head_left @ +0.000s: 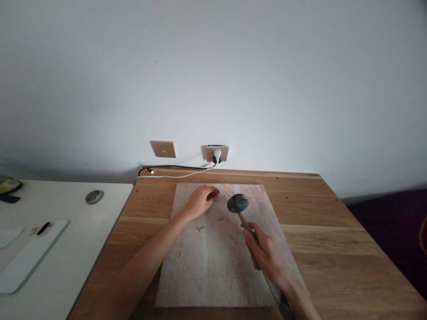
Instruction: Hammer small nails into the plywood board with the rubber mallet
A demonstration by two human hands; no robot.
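My right hand (pixel 263 249) is wrapped round the wooden handle of a rubber mallet (pixel 238 203). The mallet's dark head is raised over a pale, worn wooden board (pixel 187 271), and its dark handle end points back toward me. At the board's far side, my left hand (pixel 202 200) has its fingers curled and pressed together near the surface. Whatever lies between those fingertips is hidden or too small to name. Between my hands lie small metal pieces: one piece (pixel 201 229) nearer the left forearm, a second piece (pixel 220 218) in the middle, a third piece (pixel 233 239) toward the mallet.
The board rests on a wooden table (pixel 320 253) against a white wall. Behind it, a plug (pixel 217 155) sits in a socket, with black and white cables (pixel 176 171) trailing left. A white table (pixel 110 209) adjoins at left, holding a round grey object (pixel 94 197) and a flat white device (pixel 33 258).
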